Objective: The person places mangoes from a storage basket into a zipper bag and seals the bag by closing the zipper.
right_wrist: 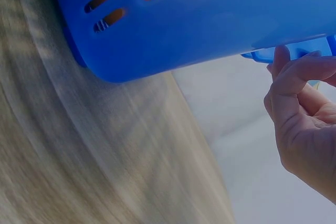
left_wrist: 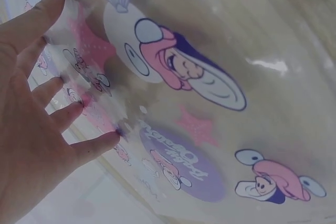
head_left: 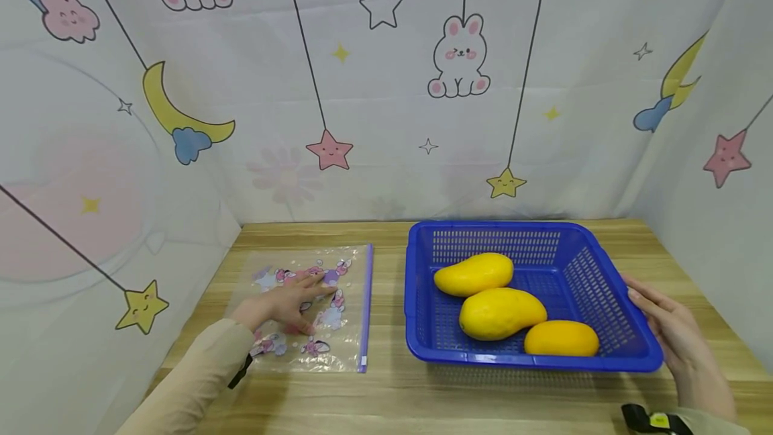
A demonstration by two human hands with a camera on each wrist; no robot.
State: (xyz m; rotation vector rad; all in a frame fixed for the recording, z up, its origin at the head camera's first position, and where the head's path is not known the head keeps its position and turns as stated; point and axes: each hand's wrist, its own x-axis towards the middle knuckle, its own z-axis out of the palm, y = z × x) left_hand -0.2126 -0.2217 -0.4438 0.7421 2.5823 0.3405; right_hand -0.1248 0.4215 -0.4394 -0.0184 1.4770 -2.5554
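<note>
Early stage, I am judging: three mangoes [head_left: 501,314] lying in the basket [head_left: 483,356], none in the bag [head_left: 331,317].
I am resting the left hand [head_left: 288,305] spread on the bag and gripping the basket's right side with the right hand [head_left: 679,334].

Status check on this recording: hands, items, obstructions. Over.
Left hand spread, fingertips touching zip bag. Right hand gripping blue basket by its rim. Three yellow mangoes inside basket. No obstruction seen at either hand.

Both sleeves [head_left: 193,374] are beige, with black wrist straps [head_left: 636,417].
</note>
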